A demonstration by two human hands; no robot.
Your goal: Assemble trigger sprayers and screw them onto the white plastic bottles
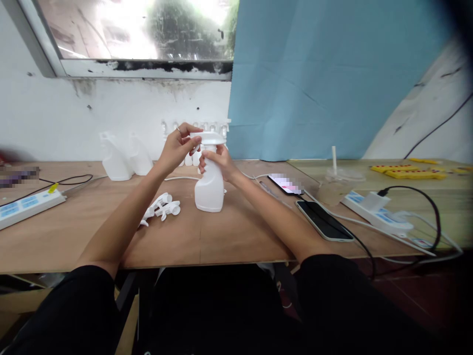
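A white plastic spray bottle [209, 190] stands upright on the wooden table [229, 236]. My right hand [218, 160] wraps around its neck. My left hand [178, 148] pinches the white trigger spray head [211, 139] that sits on top of the bottle. Two loose white trigger heads [164, 207] lie on the table to the left of the bottle, close to my left forearm.
Two more white bottles [123, 158] stand by the wall at the back left. A power strip [25, 206] lies far left. Two phones [323, 219] [286, 183], a second power strip [377, 212] with cables and a clear lidded cup [334, 185] lie right.
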